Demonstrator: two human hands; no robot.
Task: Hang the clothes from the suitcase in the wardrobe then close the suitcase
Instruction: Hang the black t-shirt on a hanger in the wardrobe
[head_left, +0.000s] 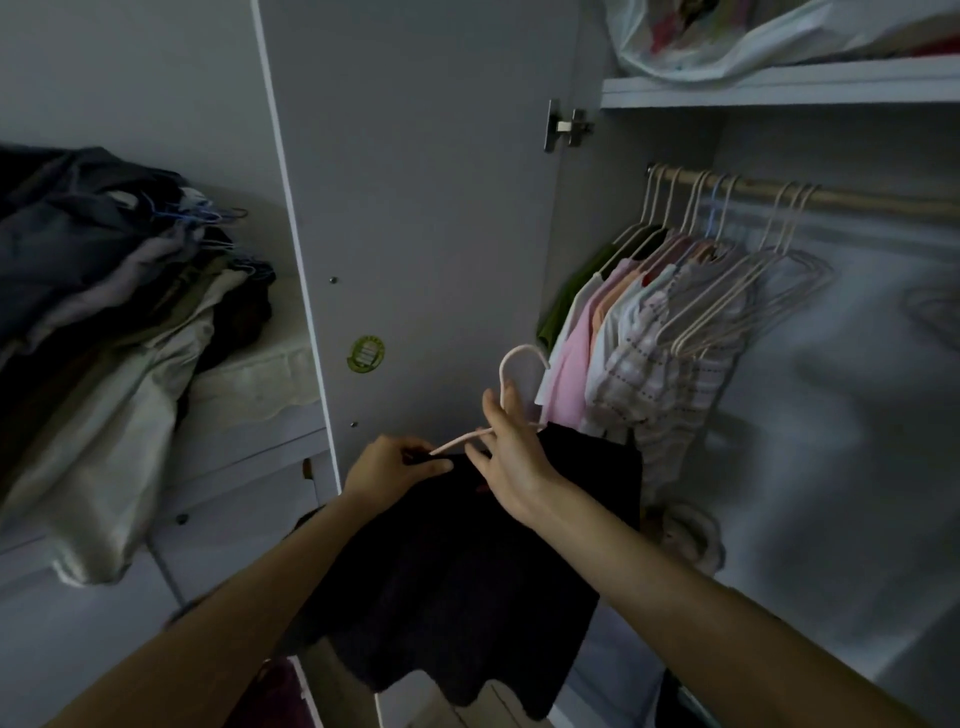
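Head view: a dark garment (467, 561) is held up in front of the open wardrobe door (415, 208), draped over a pale pink hanger (514, 374). The left hand (389, 467) is curled at the garment's upper edge, where the cloth is pinched beside the hanger's left arm. The right hand (511, 457) is closed around the hanger just below its hook, with the thumb raised; the hook stands free above the fingers. Inside the wardrobe, to the right, a wooden rail (831, 195) is seen with light-coloured clothes (623, 332) hung on pale hangers, bunched toward its left end, and a few empty hangers (753, 301) just beside them. The held garment is near these clothes, below the rail and apart from it. Above the rail, a shelf (779, 85) is loaded with a white plastic bag (727, 41). To the left of the door, a pile of folded clothes (104, 312) is stacked on a low white unit (249, 415). The suitcase is not seen.
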